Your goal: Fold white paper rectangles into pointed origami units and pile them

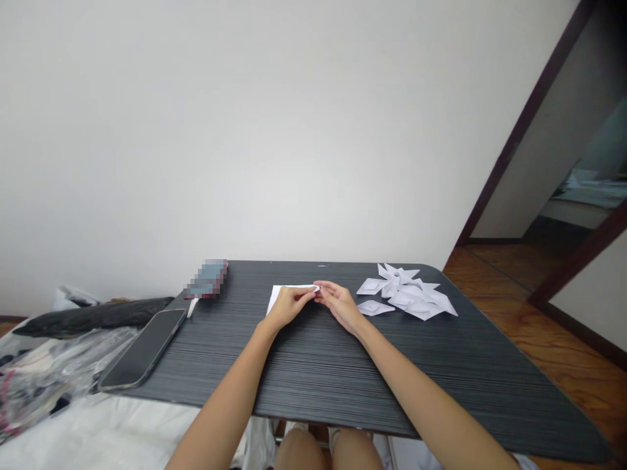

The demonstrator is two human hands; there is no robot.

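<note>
A white sheet of paper (pixel 280 294) lies on the dark striped table (pixel 343 365) in front of me. My left hand (pixel 289 305) rests on it, fingers pinched on its right top edge. My right hand (pixel 339 304) meets it there, fingertips pressed on the same folded corner. To the right, a pile of several folded white paper boats (pixel 409 292) sits on the table, apart from my hands.
A black phone (pixel 144 348) lies at the table's left edge, a small blurred box (pixel 208 279) behind it. Left of the table are a dark long object (pixel 93 316) and clear plastic bags (pixel 44 372). A doorway (pixel 553 215) opens at right.
</note>
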